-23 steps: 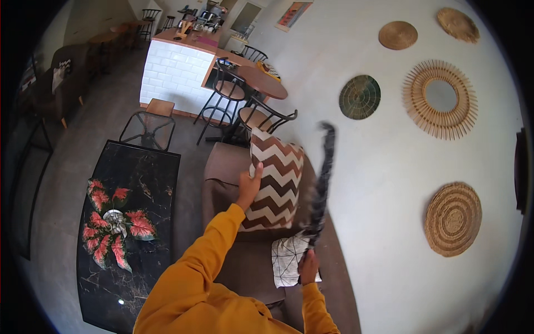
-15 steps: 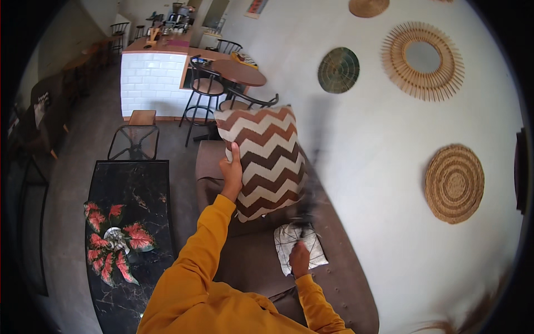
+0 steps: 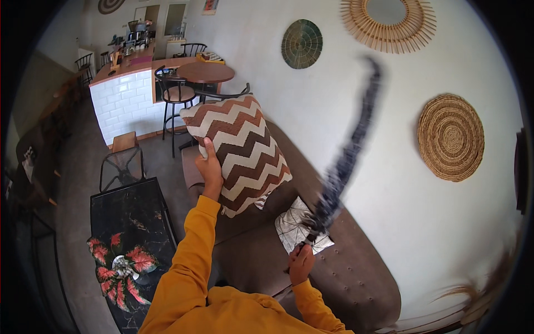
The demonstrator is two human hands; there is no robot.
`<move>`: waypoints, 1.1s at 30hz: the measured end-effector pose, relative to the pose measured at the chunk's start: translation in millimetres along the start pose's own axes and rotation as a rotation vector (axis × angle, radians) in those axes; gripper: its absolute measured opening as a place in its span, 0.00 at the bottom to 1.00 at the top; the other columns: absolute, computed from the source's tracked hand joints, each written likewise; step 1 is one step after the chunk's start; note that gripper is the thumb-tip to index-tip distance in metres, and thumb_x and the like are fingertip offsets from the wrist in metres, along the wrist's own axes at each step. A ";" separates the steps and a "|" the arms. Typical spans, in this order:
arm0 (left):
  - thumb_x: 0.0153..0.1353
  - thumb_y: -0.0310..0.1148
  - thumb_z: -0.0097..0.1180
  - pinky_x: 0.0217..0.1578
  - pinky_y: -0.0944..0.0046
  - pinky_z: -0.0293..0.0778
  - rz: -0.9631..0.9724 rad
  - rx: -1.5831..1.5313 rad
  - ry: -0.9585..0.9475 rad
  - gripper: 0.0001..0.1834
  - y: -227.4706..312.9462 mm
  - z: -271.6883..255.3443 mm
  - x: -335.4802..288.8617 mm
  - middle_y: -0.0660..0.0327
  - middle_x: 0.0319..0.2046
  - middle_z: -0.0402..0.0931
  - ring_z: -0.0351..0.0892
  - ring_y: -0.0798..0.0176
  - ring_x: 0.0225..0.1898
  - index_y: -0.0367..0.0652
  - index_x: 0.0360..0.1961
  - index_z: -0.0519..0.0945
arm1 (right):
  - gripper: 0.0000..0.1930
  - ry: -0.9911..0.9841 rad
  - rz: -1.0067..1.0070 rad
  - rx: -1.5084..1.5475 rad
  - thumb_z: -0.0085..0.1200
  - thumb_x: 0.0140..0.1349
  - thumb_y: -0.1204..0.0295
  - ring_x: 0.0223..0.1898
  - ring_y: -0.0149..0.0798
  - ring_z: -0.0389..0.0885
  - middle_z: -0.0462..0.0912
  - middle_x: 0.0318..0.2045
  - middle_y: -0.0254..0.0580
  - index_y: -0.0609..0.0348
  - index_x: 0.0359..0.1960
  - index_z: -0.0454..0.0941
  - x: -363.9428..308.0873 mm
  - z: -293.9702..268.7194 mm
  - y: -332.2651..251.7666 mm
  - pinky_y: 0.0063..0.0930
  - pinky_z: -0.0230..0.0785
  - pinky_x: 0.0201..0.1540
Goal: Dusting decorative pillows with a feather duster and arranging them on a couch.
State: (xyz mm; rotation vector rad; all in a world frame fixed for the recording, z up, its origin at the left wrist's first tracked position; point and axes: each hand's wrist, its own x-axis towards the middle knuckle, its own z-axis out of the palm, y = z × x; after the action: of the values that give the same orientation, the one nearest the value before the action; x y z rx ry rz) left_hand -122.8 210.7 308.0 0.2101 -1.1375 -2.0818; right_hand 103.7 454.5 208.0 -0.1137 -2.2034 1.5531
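Observation:
My left hand [image 3: 209,170] grips the left edge of a cushion [image 3: 245,147] with brown, rust and cream zigzag stripes, thumb lying over its front. The cushion is raised over the far part of a brown sofa [image 3: 253,261]. In my right hand [image 3: 301,263] is the handle of a long, dark feather duster [image 3: 347,150], its fluffy length slanting up to the right, blurred, and bent at the tip. Behind the duster's lower end, a white cushion [image 3: 289,225] with thin dark lines rests against the sofa back.
Left of the sofa stands a black marble-look table [image 3: 125,209] with a red-leaved potted plant [image 3: 123,267]. A stool [image 3: 123,158], a bar chair [image 3: 177,94] and a white-tiled counter [image 3: 125,103] are beyond. Woven discs [image 3: 451,137] and a rattan mirror [image 3: 386,11] hang on the right wall.
The duster has swung from nearly upright to slanting right. The view has turned, so the zigzag cushion, still in my left hand, appears further left and more tilted.

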 end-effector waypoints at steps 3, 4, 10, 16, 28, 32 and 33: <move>0.61 0.49 0.52 0.39 0.67 0.70 -0.096 -0.007 -0.043 0.25 -4.4 17.2 -3.9 0.59 0.34 0.77 0.74 0.67 0.35 0.32 0.37 0.77 | 0.21 0.225 -0.158 -0.182 0.37 0.67 0.57 0.13 0.49 0.66 0.70 0.13 0.48 0.59 0.22 0.69 -11.1 26.6 53.3 0.35 0.56 0.18; 0.61 0.49 0.52 0.37 0.67 0.70 -0.027 -0.011 -0.062 0.25 -4.7 28.6 -6.5 0.59 0.33 0.77 0.73 0.68 0.33 0.32 0.35 0.78 | 0.21 0.074 -0.151 -0.229 0.37 0.67 0.57 0.13 0.46 0.65 0.68 0.12 0.47 0.60 0.21 0.68 -6.6 24.1 33.3 0.35 0.55 0.18; 0.61 0.50 0.51 0.34 0.65 0.69 0.059 0.100 -0.001 0.27 -18.0 40.5 -0.1 0.58 0.27 0.78 0.73 0.67 0.29 0.29 0.29 0.79 | 0.21 -0.028 -0.151 -0.046 0.33 0.68 0.58 0.13 0.45 0.64 0.65 0.13 0.48 0.61 0.23 0.66 -6.9 18.4 17.1 0.35 0.57 0.19; 0.61 0.53 0.51 0.32 0.62 0.68 0.170 0.004 0.024 0.31 -26.1 50.5 -10.6 0.58 0.23 0.76 0.71 0.66 0.26 0.27 0.25 0.77 | 0.17 -0.148 -0.160 -0.139 0.37 0.67 0.61 0.16 0.50 0.71 0.70 0.14 0.47 0.61 0.28 0.70 -2.5 17.1 -58.1 0.35 0.57 0.19; 0.63 0.49 0.49 0.32 0.68 0.65 0.190 0.454 -0.393 0.24 -13.9 -18.9 -18.3 0.64 0.26 0.74 0.67 0.72 0.30 0.34 0.31 0.77 | 0.17 -0.033 -0.132 -0.049 0.38 0.67 0.62 0.21 0.61 0.70 0.70 0.17 0.58 0.63 0.28 0.70 -11.2 8.2 -15.1 0.41 0.59 0.21; 0.63 0.49 0.49 0.31 0.66 0.66 0.145 0.588 -0.580 0.25 -3.4 -43.1 -16.9 0.63 0.25 0.74 0.68 0.70 0.29 0.32 0.28 0.76 | 0.19 -0.144 0.100 -0.110 0.38 0.67 0.60 0.21 0.61 0.67 0.72 0.19 0.59 0.66 0.29 0.71 -26.0 -7.8 36.6 0.40 0.62 0.25; 0.63 0.48 0.49 0.27 0.65 0.64 0.188 0.617 -0.617 0.25 4.6 -50.5 -27.2 0.65 0.21 0.71 0.65 0.71 0.25 0.32 0.23 0.74 | 0.20 -0.110 0.115 -0.078 0.39 0.67 0.60 0.21 0.61 0.66 0.73 0.20 0.59 0.67 0.29 0.72 -37.4 -19.9 46.0 0.40 0.63 0.26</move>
State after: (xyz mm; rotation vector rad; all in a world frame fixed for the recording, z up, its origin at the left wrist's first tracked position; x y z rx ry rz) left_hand -77.7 194.2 276.3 -0.2664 -2.0690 -1.6066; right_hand 136.9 477.1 160.0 -0.1866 -2.3814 1.5688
